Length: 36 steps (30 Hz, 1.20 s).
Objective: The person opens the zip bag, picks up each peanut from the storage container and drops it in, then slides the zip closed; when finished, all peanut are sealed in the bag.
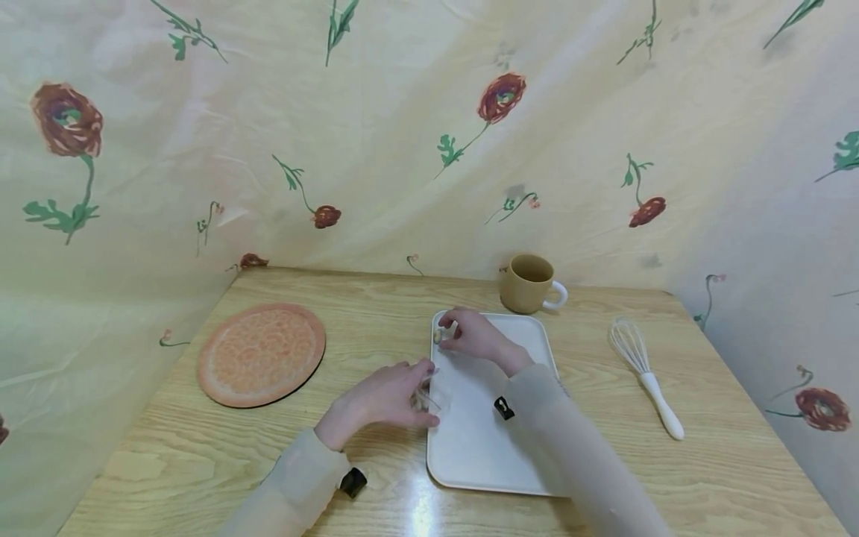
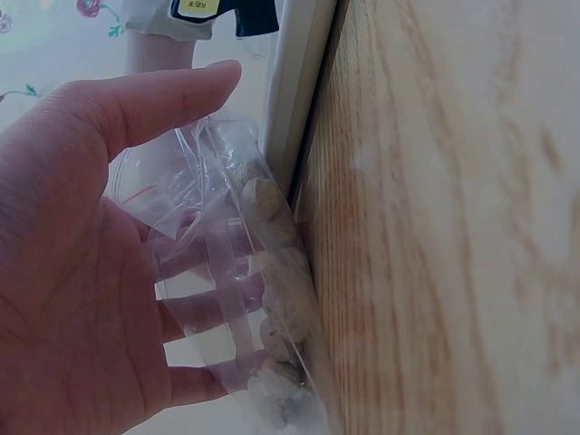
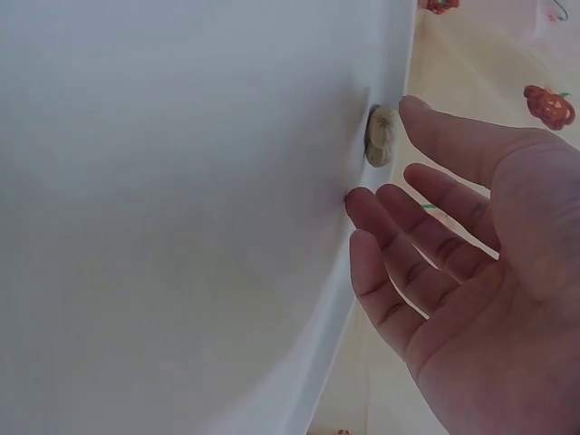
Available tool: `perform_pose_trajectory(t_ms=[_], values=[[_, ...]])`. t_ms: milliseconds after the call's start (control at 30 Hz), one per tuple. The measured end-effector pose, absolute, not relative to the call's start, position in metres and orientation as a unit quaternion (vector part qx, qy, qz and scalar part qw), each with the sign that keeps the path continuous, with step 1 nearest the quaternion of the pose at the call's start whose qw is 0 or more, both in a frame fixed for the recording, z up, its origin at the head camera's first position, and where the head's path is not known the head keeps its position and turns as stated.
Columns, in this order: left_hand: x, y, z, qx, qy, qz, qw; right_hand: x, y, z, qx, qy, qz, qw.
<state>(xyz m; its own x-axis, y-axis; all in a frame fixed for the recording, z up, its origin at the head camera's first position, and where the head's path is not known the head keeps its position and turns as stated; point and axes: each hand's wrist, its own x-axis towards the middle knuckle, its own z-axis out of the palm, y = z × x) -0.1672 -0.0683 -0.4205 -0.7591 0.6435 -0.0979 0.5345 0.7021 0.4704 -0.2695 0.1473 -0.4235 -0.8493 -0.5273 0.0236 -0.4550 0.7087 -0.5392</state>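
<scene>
A white rectangular tray (image 1: 470,455) lies on the table. At its far left corner sits a small beige lump (image 3: 381,136), kind unclear, against the raised rim. My right hand (image 1: 478,339) is over that corner, fingers loosely bent and thumb apart; the right wrist view shows a gap between its fingertips and the lump. Beside the tray's left edge, my left hand (image 1: 389,394) touches a clear plastic bag (image 2: 227,290) with several similar beige lumps in it. Its fingers extend behind the bag, and the thumb stands straight above, not pinching it.
A tan mug (image 1: 526,285) with a white handle stands behind the tray. To the right lies a whisk (image 1: 647,380) with a white handle. A round orange patterned mat (image 1: 263,354) is on the left. Flowered cloth (image 1: 376,134) hangs behind the table.
</scene>
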Motion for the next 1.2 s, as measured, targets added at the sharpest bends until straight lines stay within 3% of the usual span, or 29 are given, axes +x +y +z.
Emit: perform_pose_trajectory(t_ms=[1200], values=[[-0.167, -0.069, -0.42, 0.321, 0.912, 0.216, 0.135, -0.268, 0.139, -0.427, -0.245, 0.936, -0.246, 0.058]])
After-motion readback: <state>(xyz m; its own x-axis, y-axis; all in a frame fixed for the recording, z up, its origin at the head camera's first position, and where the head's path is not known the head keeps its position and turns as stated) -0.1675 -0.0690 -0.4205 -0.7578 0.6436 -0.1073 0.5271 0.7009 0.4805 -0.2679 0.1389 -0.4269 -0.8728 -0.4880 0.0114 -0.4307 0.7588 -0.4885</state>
